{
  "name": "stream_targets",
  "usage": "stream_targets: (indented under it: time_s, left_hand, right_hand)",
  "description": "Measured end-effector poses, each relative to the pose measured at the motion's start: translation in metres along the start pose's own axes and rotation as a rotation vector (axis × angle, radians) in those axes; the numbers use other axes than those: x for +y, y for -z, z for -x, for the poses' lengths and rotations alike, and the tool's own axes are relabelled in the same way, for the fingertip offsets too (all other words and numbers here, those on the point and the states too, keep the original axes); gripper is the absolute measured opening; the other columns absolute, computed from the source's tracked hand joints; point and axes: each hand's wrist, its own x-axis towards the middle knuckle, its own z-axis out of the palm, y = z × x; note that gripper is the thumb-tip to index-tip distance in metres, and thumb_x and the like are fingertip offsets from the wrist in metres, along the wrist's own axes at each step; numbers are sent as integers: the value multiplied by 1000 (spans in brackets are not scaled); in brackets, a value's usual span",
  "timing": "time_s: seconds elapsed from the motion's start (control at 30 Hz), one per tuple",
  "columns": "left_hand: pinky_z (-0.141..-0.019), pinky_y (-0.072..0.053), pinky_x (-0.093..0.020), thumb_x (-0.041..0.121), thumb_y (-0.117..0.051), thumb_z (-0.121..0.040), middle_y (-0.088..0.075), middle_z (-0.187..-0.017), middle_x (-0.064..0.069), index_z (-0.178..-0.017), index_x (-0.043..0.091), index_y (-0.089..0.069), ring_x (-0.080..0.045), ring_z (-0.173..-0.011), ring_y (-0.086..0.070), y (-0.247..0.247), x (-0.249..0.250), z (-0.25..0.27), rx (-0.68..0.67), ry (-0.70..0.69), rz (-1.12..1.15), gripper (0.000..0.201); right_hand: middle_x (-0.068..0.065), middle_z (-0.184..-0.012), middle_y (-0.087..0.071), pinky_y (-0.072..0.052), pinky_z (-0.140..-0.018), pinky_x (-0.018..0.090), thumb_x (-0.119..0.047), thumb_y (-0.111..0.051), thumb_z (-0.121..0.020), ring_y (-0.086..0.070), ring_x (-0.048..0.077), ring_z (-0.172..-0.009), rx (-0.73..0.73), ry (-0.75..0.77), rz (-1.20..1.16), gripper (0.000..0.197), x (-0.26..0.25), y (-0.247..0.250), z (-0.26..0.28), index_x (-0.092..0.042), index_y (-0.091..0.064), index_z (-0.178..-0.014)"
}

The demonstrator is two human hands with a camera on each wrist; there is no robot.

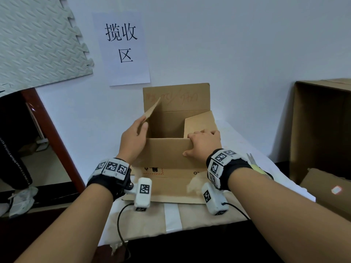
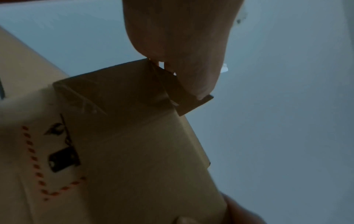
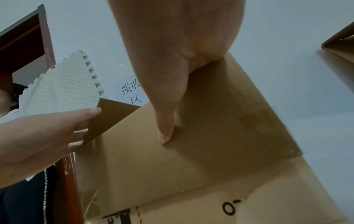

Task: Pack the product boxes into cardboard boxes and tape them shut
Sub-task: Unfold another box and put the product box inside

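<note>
An open brown cardboard box (image 1: 171, 179) stands on the table before me; no product box is in sight. My left hand (image 1: 134, 137) pinches the box's left flap (image 1: 152, 109), thumb on the inner face; in the right wrist view this hand (image 3: 57, 128) holds the flap (image 3: 109, 118) by its edge. My right hand (image 1: 203, 145) grips the near flap (image 1: 165, 150) at its right end, fingers curled over the top edge and thumb (image 3: 166, 121) pressed on the outer face. The back flap (image 1: 176, 97) stands upright against the wall. The right flap (image 1: 201, 120) leans inward.
A large open cardboard box (image 1: 322, 130) stands at the right. Scissors (image 1: 254, 164) with yellow-green handles lie behind my right wrist. The table's cloth (image 1: 247, 149) reaches the wall. At left are a red-brown door frame (image 1: 49, 133) and a person's leg and shoe (image 1: 20, 198).
</note>
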Motion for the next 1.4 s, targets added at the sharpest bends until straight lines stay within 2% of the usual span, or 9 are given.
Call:
stream_targets:
  time_s: [0.1,0.37,0.67,0.8,0.97,1.03,1.13,1.2,1.4]
  left_hand:
    - [-105,-39,-42,38,-35,-101,-55,-135,1,-136,30,-48,-20,-122,-50,-2,-6,0,-77,-67,-159,38]
    - [-113,-12,-42,35,-26,-103,-52,-137,5,-135,30,-48,-15,-131,-40,-5,-22,-2,-233,-176,-476,40]
    - [-102,-23,-41,36,-21,-102,-64,-97,12,-98,30,-63,-11,-97,-54,-4,-18,-4,-269,-175,-560,43]
    - [-101,-29,-44,40,-23,-102,-55,-73,12,-69,30,-48,-14,-82,-51,1,-13,-2,-304,-169,-609,42]
    - [-108,-11,-57,48,-18,-100,-62,-87,7,-81,28,-55,-17,-91,-51,4,-8,3,-342,-83,-699,46]
    - [-107,-16,-60,49,-19,-100,-62,-86,7,-81,27,-55,-17,-90,-49,5,-9,4,-348,-51,-675,47]
    - [-89,-42,-41,49,-24,-100,-56,-74,8,-68,24,-48,-21,-87,-53,7,-9,3,-356,-79,-592,47]
    - [-74,-41,-33,48,-25,-100,-56,-72,6,-67,23,-48,-21,-83,-54,8,-7,2,-373,-84,-582,48]
    - [-68,-35,-31,51,-27,-99,-58,-76,3,-74,18,-54,-20,-83,-53,15,-4,-3,-416,-50,-603,50]
  right_hand:
    - [-5,-118,-59,-29,-92,41,-58,-56,-81,-45,21,-117,2,1,0,46,0,1,0,-27,-55,-114]
    - [-5,-119,-59,-29,-92,41,-57,-56,-81,-45,22,-117,15,11,-7,45,1,-1,0,-27,-55,-115]
    - [-6,-118,-59,-28,-93,42,-57,-57,-80,-44,22,-117,53,18,-6,45,1,-3,-1,-27,-55,-113]
    - [-7,-119,-57,-28,-94,42,-59,-57,-80,-43,22,-118,60,31,-5,47,2,-5,-1,-28,-54,-115]
    - [-6,-123,-53,-30,-97,41,-64,-58,-78,-41,22,-120,-2,57,-8,55,8,-2,-8,-27,-52,-119]
    - [-4,-123,-51,-29,-97,40,-65,-59,-76,-41,21,-120,0,62,-12,57,9,-1,-9,-27,-51,-118]
    - [-2,-121,-48,-28,-97,39,-65,-60,-75,-41,21,-118,27,64,-24,60,10,-1,-7,-25,-51,-118]
    - [-2,-121,-49,-28,-98,39,-66,-57,-76,-42,21,-118,42,75,-33,60,11,-2,-3,-24,-51,-119]
    - [-6,-126,-52,-21,-107,38,-50,-48,-92,-44,15,-121,140,-51,-393,40,30,-4,12,-25,-50,-123]
